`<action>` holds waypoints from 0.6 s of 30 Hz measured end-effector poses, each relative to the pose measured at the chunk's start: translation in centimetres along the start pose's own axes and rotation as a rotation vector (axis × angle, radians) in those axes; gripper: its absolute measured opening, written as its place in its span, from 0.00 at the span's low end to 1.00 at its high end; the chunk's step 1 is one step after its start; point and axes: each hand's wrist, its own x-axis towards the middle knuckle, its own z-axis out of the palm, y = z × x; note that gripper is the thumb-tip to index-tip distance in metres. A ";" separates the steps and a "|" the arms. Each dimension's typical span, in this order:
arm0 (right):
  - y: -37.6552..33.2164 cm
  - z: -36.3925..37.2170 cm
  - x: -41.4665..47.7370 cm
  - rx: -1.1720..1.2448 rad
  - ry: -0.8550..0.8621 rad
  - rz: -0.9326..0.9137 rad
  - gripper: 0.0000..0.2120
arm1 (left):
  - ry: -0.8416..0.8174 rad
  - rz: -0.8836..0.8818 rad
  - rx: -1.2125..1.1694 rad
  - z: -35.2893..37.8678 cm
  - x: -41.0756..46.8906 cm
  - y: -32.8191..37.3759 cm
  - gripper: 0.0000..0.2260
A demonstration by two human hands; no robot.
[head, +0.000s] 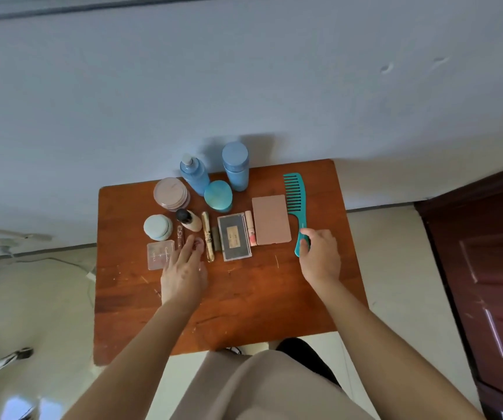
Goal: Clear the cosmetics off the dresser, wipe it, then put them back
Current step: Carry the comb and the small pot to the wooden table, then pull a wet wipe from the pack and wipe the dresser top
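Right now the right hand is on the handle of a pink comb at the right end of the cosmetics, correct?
Not quite. The head view shows the comb is teal, not pink. The rest holds: the right hand grips its handle, and it lies at the right end.

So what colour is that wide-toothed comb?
The comb is teal all over, plainest in the head view.

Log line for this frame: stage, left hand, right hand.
stage: cosmetics on dresser | left hand: open, reaching onto small item | right hand: grips comb handle
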 end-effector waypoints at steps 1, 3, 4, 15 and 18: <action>-0.1 -0.2 0.2 -0.008 -0.010 -0.003 0.17 | -0.060 -0.011 0.018 -0.3 0.1 0.3 0.22; -0.1 -0.6 0.2 -0.056 -0.049 -0.025 0.18 | -0.142 -0.013 0.092 -1.3 0.1 0.9 0.24; -0.1 -0.9 0.1 -0.097 -0.069 -0.057 0.19 | -0.168 -0.004 0.136 -1.7 0.0 1.2 0.25; -1.9 -8.3 -4.9 -0.110 0.072 -0.071 0.25 | 0.030 0.380 0.094 -11.8 -1.2 6.1 0.25; -0.4 -11.2 -8.9 -0.096 0.202 -0.018 0.28 | 0.190 0.542 -0.030 -14.8 -0.8 8.5 0.26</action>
